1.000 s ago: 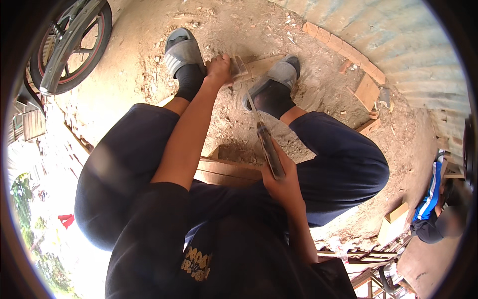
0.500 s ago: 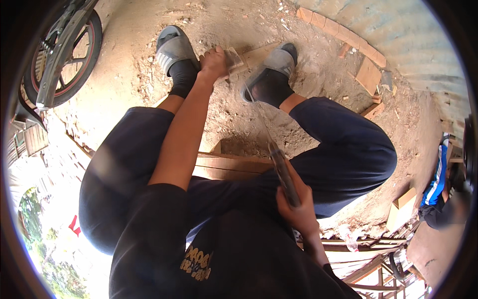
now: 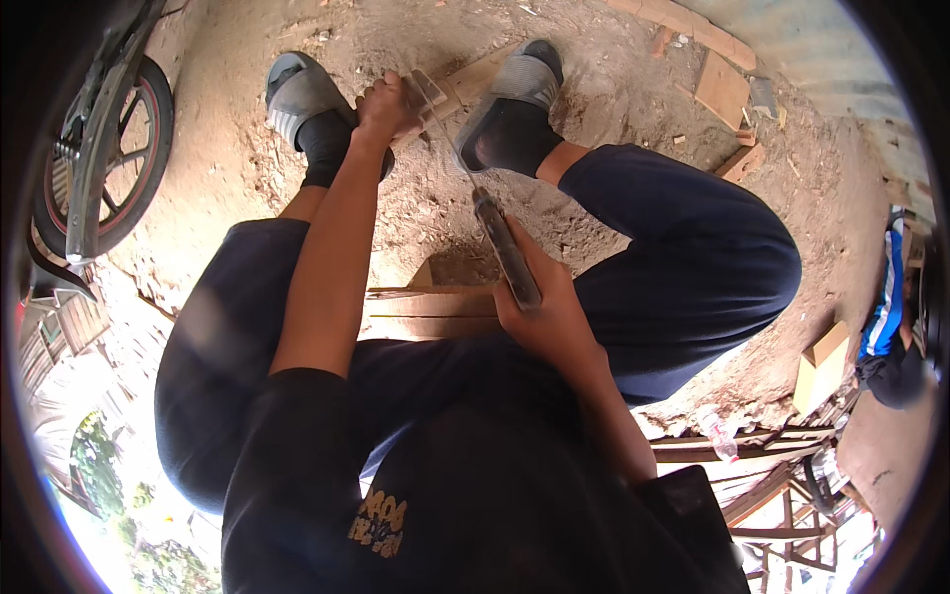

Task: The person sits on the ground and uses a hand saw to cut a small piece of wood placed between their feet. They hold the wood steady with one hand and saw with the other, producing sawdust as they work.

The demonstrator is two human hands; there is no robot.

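Note:
My right hand (image 3: 550, 302) is wrapped around the dark handle of a handsaw (image 3: 503, 247). The saw's thin blade points forward and left, its far part beside the wood under my left hand. My left hand (image 3: 388, 105) is closed on the near end of a pale wooden plank (image 3: 479, 77), between my two feet; the fingers partly hide the grip. The plank lies low over the dirt and runs toward my right foot (image 3: 513, 109), which seems to rest on or against it. How deep the blade sits in the wood I cannot tell.
A motorcycle wheel (image 3: 129, 158) stands at the far left. Under my legs is a wooden beam (image 3: 430, 315). Bricks (image 3: 693, 30) and wood scraps (image 3: 722, 89) lie by the metal sheet at far right. Nearer right are a cardboard box (image 3: 821, 366) and a plastic bottle (image 3: 719, 436).
My right hand has pushed the saw forward and to the left, bringing its handle nearer my left hand. My left hand still grips the wood. The whole view has shifted slightly.

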